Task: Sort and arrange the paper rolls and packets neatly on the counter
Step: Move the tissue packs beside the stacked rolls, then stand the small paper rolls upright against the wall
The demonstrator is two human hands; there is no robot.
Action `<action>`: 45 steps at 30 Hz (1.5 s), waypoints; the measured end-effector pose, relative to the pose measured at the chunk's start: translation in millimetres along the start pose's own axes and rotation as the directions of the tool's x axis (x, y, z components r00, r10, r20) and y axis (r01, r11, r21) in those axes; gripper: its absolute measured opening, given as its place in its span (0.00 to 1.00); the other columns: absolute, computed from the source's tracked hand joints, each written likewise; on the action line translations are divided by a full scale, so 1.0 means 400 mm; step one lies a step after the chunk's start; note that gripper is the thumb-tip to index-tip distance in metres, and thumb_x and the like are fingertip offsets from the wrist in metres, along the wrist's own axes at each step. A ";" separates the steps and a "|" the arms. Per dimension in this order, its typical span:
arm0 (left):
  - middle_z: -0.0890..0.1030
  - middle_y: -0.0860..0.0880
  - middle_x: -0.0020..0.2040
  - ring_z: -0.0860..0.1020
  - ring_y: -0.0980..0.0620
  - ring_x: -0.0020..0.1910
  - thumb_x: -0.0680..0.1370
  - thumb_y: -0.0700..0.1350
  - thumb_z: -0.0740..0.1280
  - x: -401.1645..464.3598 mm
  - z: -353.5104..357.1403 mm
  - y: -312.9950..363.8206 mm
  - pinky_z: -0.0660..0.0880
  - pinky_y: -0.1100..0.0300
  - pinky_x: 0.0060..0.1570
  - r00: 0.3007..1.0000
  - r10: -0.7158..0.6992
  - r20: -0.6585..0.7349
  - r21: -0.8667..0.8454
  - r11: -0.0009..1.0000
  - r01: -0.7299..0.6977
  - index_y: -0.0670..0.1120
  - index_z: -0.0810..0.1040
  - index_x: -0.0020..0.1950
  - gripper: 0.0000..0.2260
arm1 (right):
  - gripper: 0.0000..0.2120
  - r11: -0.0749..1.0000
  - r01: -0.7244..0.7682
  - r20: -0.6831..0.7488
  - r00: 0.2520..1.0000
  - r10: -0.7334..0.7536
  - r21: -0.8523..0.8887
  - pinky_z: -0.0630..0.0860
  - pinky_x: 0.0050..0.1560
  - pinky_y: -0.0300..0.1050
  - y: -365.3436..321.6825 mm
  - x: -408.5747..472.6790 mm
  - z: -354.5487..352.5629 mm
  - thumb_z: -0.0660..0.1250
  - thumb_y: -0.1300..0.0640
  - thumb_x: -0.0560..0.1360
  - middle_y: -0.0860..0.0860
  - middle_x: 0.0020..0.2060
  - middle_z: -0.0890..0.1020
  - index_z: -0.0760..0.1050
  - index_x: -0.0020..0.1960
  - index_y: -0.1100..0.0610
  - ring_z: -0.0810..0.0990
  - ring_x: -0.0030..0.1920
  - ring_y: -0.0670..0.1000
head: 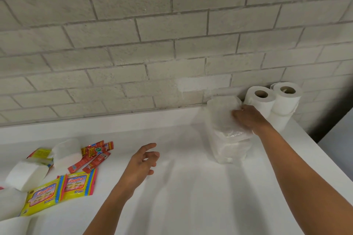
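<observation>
My right hand (248,118) grips the top of a tall clear-wrapped pack of white paper (227,139) standing on the white counter (181,187) near the back wall. Stacked white paper rolls (277,103) stand upright in the corner just right of that pack. My left hand (142,162) hovers over the middle of the counter, fingers loosely spread, holding nothing. At the left lie two yellow wipes packets (59,191), several red sachets (91,156) and white tissue packs (26,175), all loosely scattered.
A grey brick wall (172,44) runs along the back of the counter. The counter's right edge (324,158) drops off beside my right forearm. More white paper (11,204) lies at the lower left corner.
</observation>
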State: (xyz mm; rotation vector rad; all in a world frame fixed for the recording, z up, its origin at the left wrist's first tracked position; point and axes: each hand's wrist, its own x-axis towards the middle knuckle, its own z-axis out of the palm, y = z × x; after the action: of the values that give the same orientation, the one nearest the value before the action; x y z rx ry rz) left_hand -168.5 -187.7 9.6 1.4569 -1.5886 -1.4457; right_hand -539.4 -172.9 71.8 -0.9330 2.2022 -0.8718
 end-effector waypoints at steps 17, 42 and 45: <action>0.80 0.53 0.53 0.81 0.50 0.51 0.81 0.47 0.65 -0.052 -0.116 -0.054 0.80 0.57 0.49 0.998 0.004 -0.057 0.041 0.999 -0.002 0.62 0.75 0.61 0.12 | 0.32 0.989 0.088 -0.086 0.991 -0.099 -0.121 0.65 0.69 0.57 -0.071 -0.047 0.003 0.61 0.43 0.79 0.58 0.74 0.67 0.58 0.79 0.52 0.67 0.72 0.62; 0.78 0.39 0.61 0.80 0.41 0.54 0.67 0.59 0.70 0.124 -0.810 -0.222 0.78 0.51 0.55 0.895 -0.177 -0.410 0.223 0.932 0.287 0.51 0.63 0.74 0.38 | 0.14 0.955 0.286 0.259 0.919 -0.297 0.078 0.69 0.55 0.39 -0.255 -0.386 0.590 0.67 0.49 0.79 0.47 0.57 0.81 0.77 0.65 0.47 0.77 0.53 0.45; 0.78 0.38 0.59 0.80 0.40 0.55 0.70 0.58 0.70 0.174 -0.834 -0.246 0.78 0.52 0.52 0.896 -0.204 -0.395 0.232 0.921 0.312 0.50 0.60 0.75 0.37 | 0.14 0.965 0.243 0.280 0.924 -0.261 0.099 0.70 0.48 0.32 -0.244 -0.398 0.653 0.68 0.50 0.79 0.47 0.56 0.81 0.78 0.64 0.48 0.79 0.51 0.43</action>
State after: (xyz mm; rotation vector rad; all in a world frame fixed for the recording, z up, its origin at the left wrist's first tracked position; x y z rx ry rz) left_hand 146.4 -350.3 -6.4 2.0435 -1.4496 -1.0151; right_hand -222.1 -190.6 25.4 -1.2492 1.8202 -0.8510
